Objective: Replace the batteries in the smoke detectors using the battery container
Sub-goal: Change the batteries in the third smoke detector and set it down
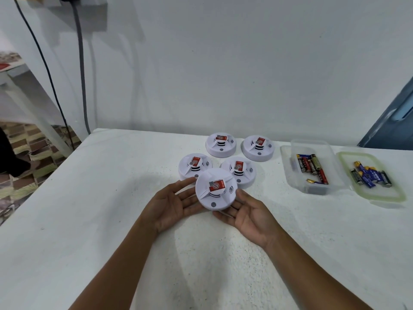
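A round white smoke detector [215, 189] with a red label on top is held between both hands just above the white table [89, 220]. My left hand [172, 203] cups its left side with fingers spread, and my right hand [248, 213] supports its right and lower edge. Several more white detectors sit behind it, the nearest ones at left [192, 166] and at right [241, 171]. A clear plastic battery container [312, 166] with several red and black batteries stands to the right. Its lid [372, 177] lies beside it, carrying several blue batteries.
A white wall rises behind the table's far edge. Two dark cables [80, 70] hang down at the far left past the table corner. A patterned floor [33, 166] shows to the left. A blue-grey door edge [393, 121] is at the far right.
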The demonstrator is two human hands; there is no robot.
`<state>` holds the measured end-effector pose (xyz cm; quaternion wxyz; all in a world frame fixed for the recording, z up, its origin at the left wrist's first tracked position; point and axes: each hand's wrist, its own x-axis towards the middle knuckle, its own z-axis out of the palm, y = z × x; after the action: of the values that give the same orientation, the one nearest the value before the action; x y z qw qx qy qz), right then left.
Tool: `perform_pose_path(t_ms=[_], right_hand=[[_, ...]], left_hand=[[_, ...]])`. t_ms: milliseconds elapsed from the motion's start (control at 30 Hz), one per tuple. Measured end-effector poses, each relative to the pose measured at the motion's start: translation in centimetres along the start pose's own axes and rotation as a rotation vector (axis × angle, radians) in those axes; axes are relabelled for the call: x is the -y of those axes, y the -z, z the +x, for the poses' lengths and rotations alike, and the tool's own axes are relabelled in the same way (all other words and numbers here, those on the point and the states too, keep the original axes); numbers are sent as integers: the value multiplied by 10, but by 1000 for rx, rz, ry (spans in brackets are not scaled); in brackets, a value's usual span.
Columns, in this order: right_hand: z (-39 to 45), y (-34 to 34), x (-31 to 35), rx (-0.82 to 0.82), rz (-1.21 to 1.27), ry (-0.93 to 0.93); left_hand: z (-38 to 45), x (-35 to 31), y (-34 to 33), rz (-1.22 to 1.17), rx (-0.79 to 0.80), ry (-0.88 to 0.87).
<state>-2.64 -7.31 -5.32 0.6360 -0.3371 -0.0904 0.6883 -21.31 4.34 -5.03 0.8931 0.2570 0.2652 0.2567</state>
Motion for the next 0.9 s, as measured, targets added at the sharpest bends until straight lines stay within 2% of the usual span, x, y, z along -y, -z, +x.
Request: perform_pose_path(t_ms=[667, 767, 833, 900], right_hand=[[0, 2, -2, -7, -13, 32], [-1, 1, -2, -12, -34, 34], [-3, -1, -2, -11, -49, 57], [-2, -4, -4, -3, -58, 70]], left_hand=[[-2, -2, -2, 27, 109, -7], [-5, 1, -1, 169, 112, -88], [-7, 5, -4, 274, 46, -153], [-13, 5, -13, 504, -20, -246]])
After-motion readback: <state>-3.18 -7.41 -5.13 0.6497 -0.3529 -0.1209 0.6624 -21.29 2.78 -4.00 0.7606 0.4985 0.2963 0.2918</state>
